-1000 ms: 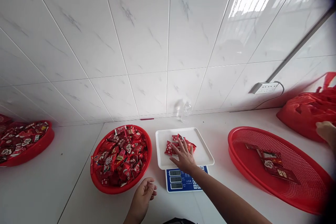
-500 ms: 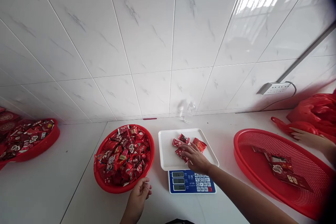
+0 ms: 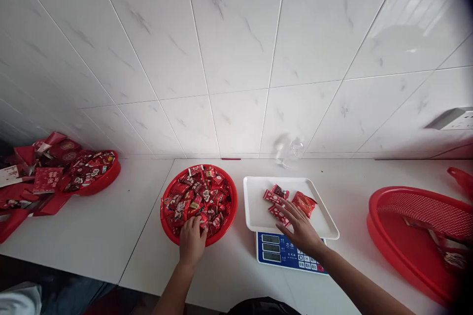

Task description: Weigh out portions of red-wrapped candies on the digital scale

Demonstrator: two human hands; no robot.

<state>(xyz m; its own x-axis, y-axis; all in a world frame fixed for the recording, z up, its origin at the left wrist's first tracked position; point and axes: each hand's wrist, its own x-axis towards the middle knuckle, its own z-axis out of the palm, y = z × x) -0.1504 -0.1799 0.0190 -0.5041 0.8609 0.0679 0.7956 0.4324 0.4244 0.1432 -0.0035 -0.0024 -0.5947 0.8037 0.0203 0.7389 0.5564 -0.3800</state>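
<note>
A round red basket (image 3: 225,219) full of red wrapped candies (image 3: 199,197) sits on the white counter. My left hand (image 3: 192,242) reaches over its near rim, fingers curled down into the candies. To the right stands a blue scale (image 3: 284,252) with a white tray (image 3: 254,209) on top. A few red candies (image 3: 283,202) lie on the tray. My right hand (image 3: 301,229) rests flat on the tray's near side, fingers spread and touching those candies.
A large red mesh basket (image 3: 402,206) with a few red packets stands at the right. At far left another red basket (image 3: 105,177) and a heap of red packets (image 3: 40,177) lie by the counter edge. A clear bottle (image 3: 291,152) stands against the tiled wall.
The view has swung left. My left hand moved from the counter up into the candy basket. My right hand stays on the tray. The other person's hand at right is out of view.
</note>
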